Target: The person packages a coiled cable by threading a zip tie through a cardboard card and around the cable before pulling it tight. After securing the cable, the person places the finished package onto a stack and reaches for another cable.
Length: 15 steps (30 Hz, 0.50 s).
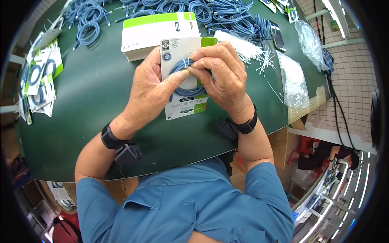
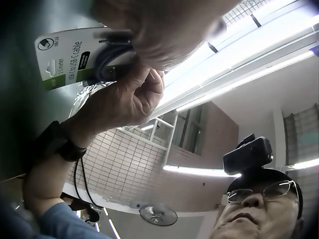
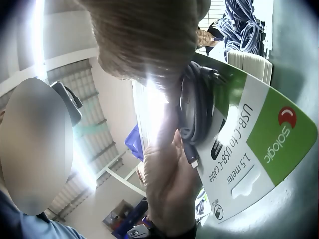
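Observation:
A coiled blue cable (image 1: 187, 91) lies against a white and green printed card (image 1: 178, 109), above the green table in the head view. The left hand (image 1: 152, 87) holds the card's left side, its thumb pressed on the coil. At the top of the coil the right hand (image 1: 223, 75) pinches a thin white tie (image 1: 186, 62), fingertips meeting the left thumb. In the right wrist view the cable (image 3: 195, 107) has a connector at each end in front of the card (image 3: 244, 144). The left wrist view shows the card (image 2: 62, 59) partly covered by the hands.
Behind the hands stands a stack of cards (image 1: 162, 30). Blue cables (image 1: 227, 18) are heaped along the far edge. White ties (image 1: 247, 48), a phone (image 1: 278, 37) and a plastic bag (image 1: 293, 81) lie right. Carded cables (image 1: 40, 81) lie left. Another person (image 1: 324, 156) is beyond the table.

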Motion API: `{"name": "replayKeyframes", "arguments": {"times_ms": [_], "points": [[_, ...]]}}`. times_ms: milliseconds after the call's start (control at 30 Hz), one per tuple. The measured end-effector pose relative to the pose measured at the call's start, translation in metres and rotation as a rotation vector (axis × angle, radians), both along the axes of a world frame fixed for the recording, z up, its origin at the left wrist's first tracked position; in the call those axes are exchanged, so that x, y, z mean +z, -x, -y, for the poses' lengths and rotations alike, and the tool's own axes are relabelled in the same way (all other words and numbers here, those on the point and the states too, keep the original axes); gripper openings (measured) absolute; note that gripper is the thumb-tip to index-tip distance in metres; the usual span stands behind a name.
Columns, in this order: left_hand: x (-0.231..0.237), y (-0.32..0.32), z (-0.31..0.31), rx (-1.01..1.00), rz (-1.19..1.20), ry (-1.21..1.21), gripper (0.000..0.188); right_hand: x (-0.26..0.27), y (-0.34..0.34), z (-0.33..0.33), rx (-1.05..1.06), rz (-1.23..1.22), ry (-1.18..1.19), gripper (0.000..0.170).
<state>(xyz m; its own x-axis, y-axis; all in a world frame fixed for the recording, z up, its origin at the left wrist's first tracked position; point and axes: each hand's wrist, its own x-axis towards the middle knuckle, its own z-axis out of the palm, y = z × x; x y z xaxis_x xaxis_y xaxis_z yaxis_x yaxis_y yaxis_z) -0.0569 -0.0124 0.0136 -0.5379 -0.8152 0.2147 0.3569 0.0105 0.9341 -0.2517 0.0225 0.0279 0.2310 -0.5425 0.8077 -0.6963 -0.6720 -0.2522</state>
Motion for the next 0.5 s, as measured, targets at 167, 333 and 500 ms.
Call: {"name": "replayKeyframes", "arguments": {"times_ms": [167, 333, 500], "points": [[0.001, -0.001, -0.001, -0.023, 0.014, -0.071, 0.043, 0.0, -0.002, -0.001, -0.031, 0.014, 0.056, 0.025], [0.004, -0.002, 0.001, -0.009, -0.076, -0.164, 0.04, 0.006, -0.006, -0.006, -0.022, 0.024, 0.089, 0.026], [0.006, -0.005, 0.01, 0.028, -0.111, -0.231, 0.034, 0.008, -0.018, -0.015, 0.09, 0.029, 0.059, 0.027]]}}
